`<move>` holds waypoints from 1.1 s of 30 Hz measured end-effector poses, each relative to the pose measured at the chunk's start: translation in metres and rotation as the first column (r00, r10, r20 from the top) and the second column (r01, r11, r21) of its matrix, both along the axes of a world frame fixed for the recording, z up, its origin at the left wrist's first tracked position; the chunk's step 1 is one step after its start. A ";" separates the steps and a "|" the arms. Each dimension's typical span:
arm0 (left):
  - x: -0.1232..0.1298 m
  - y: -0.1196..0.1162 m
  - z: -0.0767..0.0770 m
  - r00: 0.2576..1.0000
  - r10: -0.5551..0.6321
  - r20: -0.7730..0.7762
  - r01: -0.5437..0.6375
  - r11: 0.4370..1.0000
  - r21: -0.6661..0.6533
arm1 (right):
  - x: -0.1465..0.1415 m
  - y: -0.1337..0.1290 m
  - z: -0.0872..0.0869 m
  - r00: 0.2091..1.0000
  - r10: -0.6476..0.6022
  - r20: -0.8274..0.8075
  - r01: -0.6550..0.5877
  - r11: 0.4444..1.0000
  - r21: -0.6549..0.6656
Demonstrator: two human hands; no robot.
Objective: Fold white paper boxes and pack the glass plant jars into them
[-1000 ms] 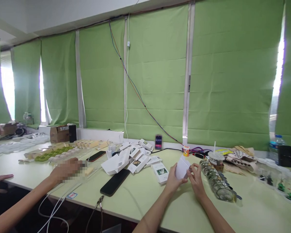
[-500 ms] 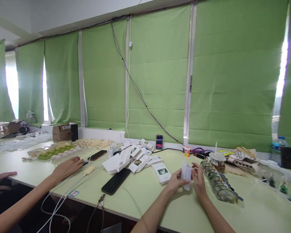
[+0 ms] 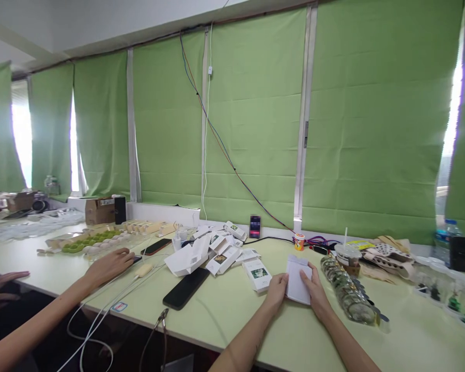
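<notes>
Clamping white box (image 3: 297, 289): left fingers (image 3: 283, 278), right fingers (image 3: 306, 279); printed carton (image 3: 256, 275), clear packs (image 3: 346, 292) flanking.

Over the table (image 3: 284, 349), the held box (image 3: 298, 284) is between left hand (image 3: 276, 291) and right hand (image 3: 315, 291). From it, a second box (image 3: 256, 275) lies just beside at 9 o'clock, a phone (image 3: 186, 289) further out. A pile of boxes (image 3: 223, 257) is at 10, a tub (image 3: 299, 242) at 12 with curtains (image 3: 251, 155) behind, a drink cup (image 3: 347, 253) at 2, and packets (image 3: 349, 292), then jars (image 3: 451, 292), at 3.

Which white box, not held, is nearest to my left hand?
The rightmost unheld box, its picture green, beside your left hand; the other loose boxes lie farther left.
</notes>
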State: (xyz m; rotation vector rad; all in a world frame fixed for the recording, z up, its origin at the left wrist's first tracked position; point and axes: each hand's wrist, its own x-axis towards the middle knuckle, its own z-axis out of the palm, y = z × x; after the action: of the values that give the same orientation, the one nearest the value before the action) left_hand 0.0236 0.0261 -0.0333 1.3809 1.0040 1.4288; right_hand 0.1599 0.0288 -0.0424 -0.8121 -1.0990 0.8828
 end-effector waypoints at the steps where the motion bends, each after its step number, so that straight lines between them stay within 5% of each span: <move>1: -0.001 0.001 -0.001 1.000 0.000 -0.015 0.001 0.999 0.033 | 0.001 0.000 0.000 1.000 -0.022 0.003 0.022 1.000 0.008; 8: -0.001 0.002 -0.006 0.959 -0.146 -0.242 0.209 0.943 0.259 | 0.002 -0.005 0.005 0.954 -0.259 0.152 0.233 0.958 0.167; 12: -0.001 0.004 -0.008 0.964 -0.132 -0.232 0.189 0.951 0.245 | -0.003 -0.008 0.004 0.846 -0.377 0.377 0.250 0.905 0.344; 16: -0.002 0.005 -0.009 0.950 -0.097 -0.297 0.179 0.949 0.260 | -0.001 -0.008 0.003 0.760 -0.532 0.374 0.350 0.819 0.454; 23: -0.003 0.003 -0.005 0.930 -0.081 -0.359 0.188 0.943 0.275 | 0.003 -0.010 0.009 0.779 -0.412 0.472 0.239 0.892 0.385; 33: -0.004 0.003 -0.003 0.893 -0.032 -0.448 0.188 0.933 0.308 | 0.004 -0.008 0.009 0.773 -0.416 0.478 0.245 0.892 0.380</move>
State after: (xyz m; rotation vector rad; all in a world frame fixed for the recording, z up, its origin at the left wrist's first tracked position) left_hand 0.0195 0.0294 -0.0362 2.0536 0.9544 1.2723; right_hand 0.1637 0.0206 -0.0338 -0.9975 -1.4865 0.1542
